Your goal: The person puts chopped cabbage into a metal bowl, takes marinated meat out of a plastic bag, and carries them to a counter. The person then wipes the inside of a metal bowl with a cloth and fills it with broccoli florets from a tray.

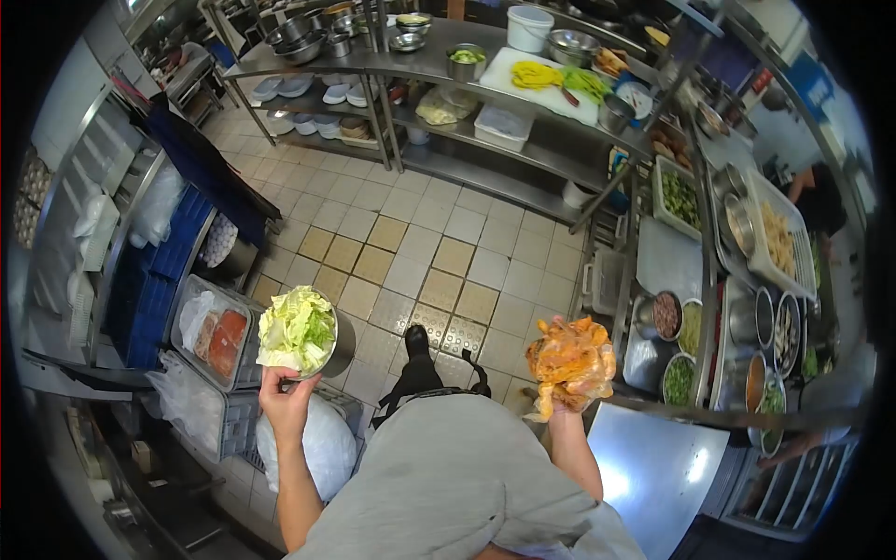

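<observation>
My left hand [287, 401] grips the rim of a steel pot [345, 347] heaped with chopped cabbage [297, 329]. The pot is held out over the floor, to the left of my body. On the right, my right hand [564, 418] supports an orange, seasoned whole chicken [571, 362] from below. Its fingers are mostly hidden under the bird.
Steel shelving [504, 163] with a white cutting board [551, 86] stands ahead. Along the right runs a counter with bowls of chopped greens [679, 381]. Grey crates [224, 317] stack at left, beside a white plastic bag [317, 443]. A steel surface [658, 467] lies at lower right.
</observation>
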{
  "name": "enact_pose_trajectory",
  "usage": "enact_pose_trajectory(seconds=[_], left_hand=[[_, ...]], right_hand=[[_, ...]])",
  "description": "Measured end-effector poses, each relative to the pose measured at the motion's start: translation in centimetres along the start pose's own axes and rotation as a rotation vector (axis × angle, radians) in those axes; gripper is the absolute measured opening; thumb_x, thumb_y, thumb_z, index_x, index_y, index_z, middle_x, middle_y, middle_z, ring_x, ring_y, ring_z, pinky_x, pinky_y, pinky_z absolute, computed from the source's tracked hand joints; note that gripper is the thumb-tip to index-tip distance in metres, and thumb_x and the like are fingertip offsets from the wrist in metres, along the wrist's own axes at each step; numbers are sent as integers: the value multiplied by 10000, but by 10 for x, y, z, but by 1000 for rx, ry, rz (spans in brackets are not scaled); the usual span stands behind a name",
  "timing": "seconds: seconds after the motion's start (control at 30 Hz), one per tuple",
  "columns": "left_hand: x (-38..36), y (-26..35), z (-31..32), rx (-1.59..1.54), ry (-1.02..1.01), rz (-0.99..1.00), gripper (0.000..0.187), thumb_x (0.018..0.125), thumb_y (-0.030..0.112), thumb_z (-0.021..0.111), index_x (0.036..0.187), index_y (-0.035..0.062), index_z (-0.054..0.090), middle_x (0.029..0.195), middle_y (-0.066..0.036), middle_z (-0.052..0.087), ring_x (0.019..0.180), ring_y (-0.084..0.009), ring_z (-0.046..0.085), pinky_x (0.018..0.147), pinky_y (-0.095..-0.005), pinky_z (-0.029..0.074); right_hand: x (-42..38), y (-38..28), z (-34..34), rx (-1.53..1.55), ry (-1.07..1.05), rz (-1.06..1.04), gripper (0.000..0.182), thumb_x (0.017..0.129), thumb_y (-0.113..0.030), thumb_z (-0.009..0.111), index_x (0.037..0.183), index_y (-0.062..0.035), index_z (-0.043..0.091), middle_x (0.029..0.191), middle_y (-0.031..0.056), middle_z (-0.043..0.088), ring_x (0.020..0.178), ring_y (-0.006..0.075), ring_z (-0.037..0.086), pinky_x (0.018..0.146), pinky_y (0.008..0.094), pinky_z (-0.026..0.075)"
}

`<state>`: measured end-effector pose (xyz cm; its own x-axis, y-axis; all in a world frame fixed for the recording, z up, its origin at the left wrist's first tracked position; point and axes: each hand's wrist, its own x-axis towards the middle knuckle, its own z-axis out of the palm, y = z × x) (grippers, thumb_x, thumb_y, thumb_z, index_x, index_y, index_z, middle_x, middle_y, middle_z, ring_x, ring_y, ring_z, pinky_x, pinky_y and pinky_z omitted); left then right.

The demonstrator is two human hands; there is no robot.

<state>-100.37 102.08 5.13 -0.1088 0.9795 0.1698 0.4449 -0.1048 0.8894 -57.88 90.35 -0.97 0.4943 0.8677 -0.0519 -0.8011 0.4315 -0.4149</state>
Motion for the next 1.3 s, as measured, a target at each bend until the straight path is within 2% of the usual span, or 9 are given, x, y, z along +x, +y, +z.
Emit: enact_pose_trajectory(seconds=[0.13, 0.23, 0.33, 0.37, 0.43, 0.63, 0.77, 1.07, 1.3], left_hand=[[74, -29, 30, -172, 2, -43, 318, 702, -78, 820, 852, 49, 570, 1024, -38, 614, 995, -159, 611, 879, -294, 488], [136, -26, 52, -155, -126, 28, 330, 720, -116, 830, 877, -3, 562, 1214, -69, 540, 1160, -234, 620, 888, -338, 613], [216, -19, 65, -250, -202, 23, 329, 726, -80, 848, 875, 2, 566, 1214, -77, 552, 1153, -226, 628, 875, -334, 614], [242, -7, 65, -99, -240, 113, 334, 732, -41, 864, 870, 6, 564, 1226, -83, 565, 1144, -222, 637, 862, -329, 617], [288, 1, 80, -100, -275, 144, 335, 734, -28, 868, 866, 8, 562, 1231, -83, 569, 1144, -221, 639, 853, -324, 618], [395, 17, 156, -262, -369, 174, 339, 732, 1, 883, 853, 13, 567, 1212, -91, 590, 1103, -219, 670, 821, -305, 623], [442, 38, 240, -312, -430, 205, 331, 736, 7, 883, 850, 8, 572, 1232, -94, 587, 1106, -215, 666, 829, -307, 636], [535, 100, 365, -316, -350, 246, 303, 739, 15, 883, 836, 14, 596, 1235, -77, 583, 1134, -204, 645, 818, -303, 643], [613, 114, 425, -216, -249, 255, 320, 725, 7, 890, 848, 24, 595, 1181, -59, 602, 1095, -194, 647, 776, -311, 645]], right_hand=[[64, 28, 28, 7, 2, -62, 572, 970, -560, 564, 1389, -172, 543, 1463, 165, 507, 1228, 343, 575, 1029, 507, 518], [107, 50, 49, 20, 15, -88, 569, 971, -558, 564, 1389, -172, 543, 1465, 165, 507, 1228, 343, 575, 1029, 507, 518], [144, 79, 76, 19, 33, -131, 567, 972, -555, 564, 1389, -172, 543, 1467, 164, 506, 1228, 342, 575, 1028, 507, 519], [153, 85, 82, 24, 44, -147, 566, 973, -555, 564, 1389, -172, 543, 1467, 164, 505, 1228, 342, 575, 1028, 507, 519], [169, 94, 94, 24, 64, -184, 565, 974, -553, 563, 1389, -172, 543, 1468, 163, 505, 1228, 342, 575, 1028, 507, 519], [221, 105, 100, 39, 107, -242, 560, 976, -549, 563, 1389, -172, 543, 1472, 162, 503, 1228, 341, 575, 1028, 507, 519], [265, 91, 81, 56, 133, -229, 556, 978, -547, 562, 1389, -172, 543, 1474, 161, 502, 1228, 340, 575, 1027, 507, 519], [345, 59, 51, 53, 193, -68, 549, 982, -541, 562, 1389, -172, 543, 1479, 160, 499, 1228, 338, 575, 1026, 508, 520], [526, 48, 59, 156, 37, 84, 544, 985, -536, 561, 1389, -173, 542, 1483, 158, 497, 1228, 337, 575, 1026, 508, 520]])
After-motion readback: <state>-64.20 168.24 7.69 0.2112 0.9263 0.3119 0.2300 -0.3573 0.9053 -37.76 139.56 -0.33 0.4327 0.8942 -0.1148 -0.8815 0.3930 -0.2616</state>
